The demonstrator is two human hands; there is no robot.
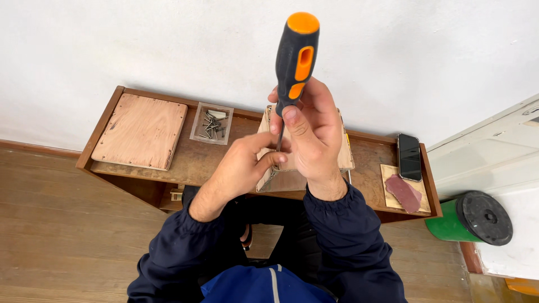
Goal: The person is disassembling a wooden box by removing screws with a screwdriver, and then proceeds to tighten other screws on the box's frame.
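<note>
Seen from above, the right hand point(314, 132) grips an upright black-and-orange-handled screwdriver point(296, 56) over a low brown wooden desk point(191, 163). The left hand point(241, 165) pinches its thin shaft near the tip. Both hands largely hide a pale plywood piece point(345, 151) beneath; the tip is not visible.

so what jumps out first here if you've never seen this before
A black and orange screwdriver stands upright at centre, gripped by the right hand while the left hand pinches its shaft. Beneath them lies a small wooden piece on a low brown table, with a tray of screws to the left.
</note>
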